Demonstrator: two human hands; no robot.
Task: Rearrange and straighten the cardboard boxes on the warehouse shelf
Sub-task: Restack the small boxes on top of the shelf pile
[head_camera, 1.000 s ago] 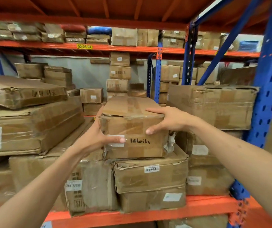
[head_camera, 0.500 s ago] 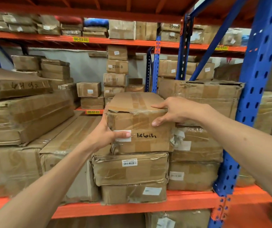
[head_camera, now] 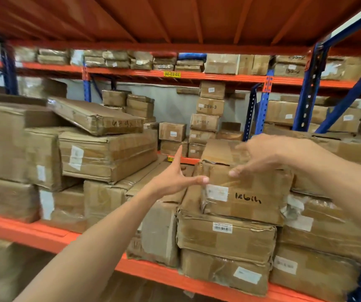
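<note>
A taped cardboard box (head_camera: 247, 192) with "lebih" handwritten on its front and a white label sits on top of a stack of two boxes (head_camera: 225, 238) on the orange shelf (head_camera: 44, 234). My left hand (head_camera: 173, 177) is at the box's left front corner with its fingers spread and pointing up; only the thumb tip touches the box. My right hand (head_camera: 269, 155) is blurred. It hovers over the box's top front edge with its fingers spread and the thumb tip against the front face.
Large flat boxes are piled unevenly to the left, the top one (head_camera: 96, 116) tilted. More boxes (head_camera: 319, 232) press against the stack's right side. Blue uprights (head_camera: 306, 88) stand at the right. Small box stacks (head_camera: 210, 110) fill the rack behind.
The view swung left and up. My left hand let go of the box's side and opened. My right hand's fingers lifted and spread. The box stays on its stack.
</note>
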